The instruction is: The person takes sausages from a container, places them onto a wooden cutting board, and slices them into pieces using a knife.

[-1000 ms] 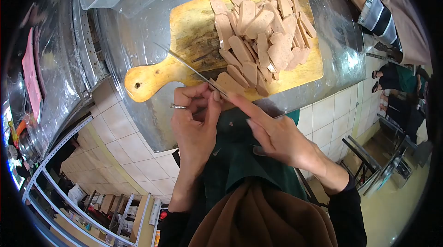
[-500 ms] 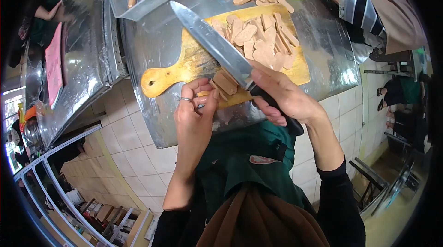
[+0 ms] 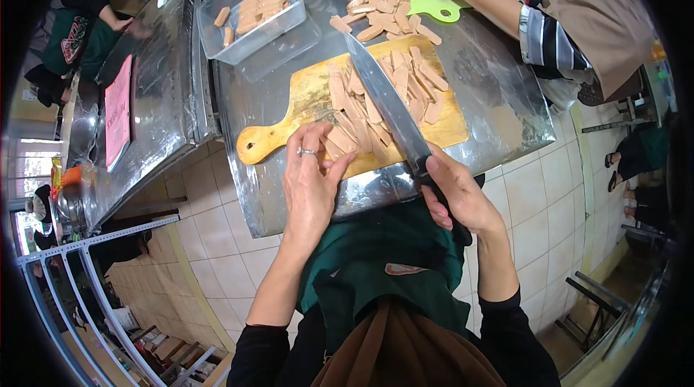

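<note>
Left hand now, fingers and thumb parted, tips right at the brown slices just ahead of it on the board. Right hand grips the knife, blade reaching forward over more slices; half a second ago it slanted further left.

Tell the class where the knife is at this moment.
In the head view, the knife is just right of centre, its handle in the person's right hand, its blade crossing above the slices on the wooden board.
</note>
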A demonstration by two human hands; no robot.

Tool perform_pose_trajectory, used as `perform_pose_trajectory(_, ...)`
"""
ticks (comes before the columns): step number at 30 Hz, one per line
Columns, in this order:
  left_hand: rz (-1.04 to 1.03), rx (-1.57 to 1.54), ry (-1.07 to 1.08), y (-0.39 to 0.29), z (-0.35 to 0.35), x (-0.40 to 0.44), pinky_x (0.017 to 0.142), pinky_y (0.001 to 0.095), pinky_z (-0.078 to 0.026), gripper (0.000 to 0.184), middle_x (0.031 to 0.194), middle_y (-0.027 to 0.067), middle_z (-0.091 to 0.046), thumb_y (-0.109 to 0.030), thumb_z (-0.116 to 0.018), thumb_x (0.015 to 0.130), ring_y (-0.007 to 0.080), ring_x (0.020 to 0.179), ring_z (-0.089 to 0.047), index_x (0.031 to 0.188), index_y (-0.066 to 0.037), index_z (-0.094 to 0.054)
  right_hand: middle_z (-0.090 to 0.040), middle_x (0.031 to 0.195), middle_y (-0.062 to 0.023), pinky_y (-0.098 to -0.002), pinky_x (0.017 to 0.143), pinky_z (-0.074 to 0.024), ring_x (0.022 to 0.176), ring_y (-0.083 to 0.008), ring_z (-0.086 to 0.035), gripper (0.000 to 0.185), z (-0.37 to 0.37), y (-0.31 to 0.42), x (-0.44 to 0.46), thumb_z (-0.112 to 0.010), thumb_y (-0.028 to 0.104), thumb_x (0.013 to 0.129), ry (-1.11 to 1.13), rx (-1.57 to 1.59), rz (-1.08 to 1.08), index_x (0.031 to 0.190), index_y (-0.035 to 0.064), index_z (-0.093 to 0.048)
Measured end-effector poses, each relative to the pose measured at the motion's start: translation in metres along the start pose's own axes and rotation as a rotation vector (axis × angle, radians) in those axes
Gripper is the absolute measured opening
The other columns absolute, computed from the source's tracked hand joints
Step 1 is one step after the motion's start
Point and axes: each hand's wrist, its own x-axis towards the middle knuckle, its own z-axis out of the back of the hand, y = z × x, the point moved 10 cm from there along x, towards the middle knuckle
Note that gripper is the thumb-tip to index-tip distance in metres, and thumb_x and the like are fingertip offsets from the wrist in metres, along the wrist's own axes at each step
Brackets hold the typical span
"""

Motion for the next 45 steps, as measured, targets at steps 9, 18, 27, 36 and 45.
perform_pose_trajectory(9, -0.105, 0.013, -0.042, 0.024, 0.007, 0.067, 0.076, 0.0311, -0.061, 0.042, 0.110, 0.0122, -0.063, -0.003, -0.080, 0.078, 0.0209, 0.091, -0.066, 0.116, -0.004, -0.062, -0.037, 0.052, 0.0016, -0.0223, 0.038, -0.0348, 0.038, -0.0067, -0.035, 0.051, 0.009, -0.004, -0.016, -0.035, 0.034, 0.108, -0.089, 0.057, 0.033, 0.154, 0.0131, -0.029)
perform_pose_trajectory(18, -0.137, -0.075, 0.221, 0.024, -0.006, 0.109, 0.080, 0.0333, -0.059, 0.041, 0.110, 0.0136, -0.066, -0.001, -0.075, 0.082, 0.0227, 0.099, -0.067, 0.120, -0.003, -0.061, -0.037, 0.051, 0.0006, -0.0228, 0.037, -0.0366, 0.038, -0.0073, -0.036, 0.050, 0.003, 0.006, -0.017, -0.034, 0.032, 0.108, -0.105, 0.014, 0.070, 0.154, 0.0114, -0.029)
perform_pose_trajectory(27, -0.093, 0.242, -0.041, 0.039, 0.089, 0.170, 0.074, 0.0364, -0.056, 0.029, 0.098, 0.0171, -0.073, -0.011, -0.061, 0.094, 0.0259, 0.083, -0.072, 0.123, -0.006, -0.064, -0.039, 0.051, -0.0005, -0.0233, 0.038, -0.0372, 0.038, -0.0084, -0.037, 0.049, 0.006, 0.023, -0.016, -0.032, 0.027, 0.109, -0.131, -0.002, 0.101, 0.154, 0.0100, -0.027)
perform_pose_trajectory(36, 0.152, 1.092, 0.234, 0.121, 0.075, 0.296, 0.090, 0.0419, -0.054, 0.030, 0.118, 0.0149, -0.069, -0.019, -0.058, 0.090, 0.0310, 0.110, -0.067, 0.115, -0.007, -0.070, -0.040, 0.050, -0.0015, -0.0238, 0.036, -0.0353, 0.037, -0.0095, -0.037, 0.048, 0.003, 0.040, -0.001, -0.033, 0.030, 0.108, -0.141, -0.029, 0.153, 0.149, 0.0053, -0.033)
perform_pose_trajectory(45, 0.282, 0.835, 0.060, 0.116, 0.104, 0.287, 0.097, 0.0470, -0.050, 0.041, 0.122, 0.0207, -0.065, -0.033, -0.054, 0.095, 0.0377, 0.116, -0.062, 0.130, -0.012, -0.057, -0.040, 0.050, -0.0011, -0.0232, 0.038, -0.0356, 0.038, -0.0094, -0.037, 0.046, -0.001, 0.031, -0.007, -0.033, 0.024, 0.108, -0.117, -0.050, 0.146, 0.151, 0.0075, -0.032)
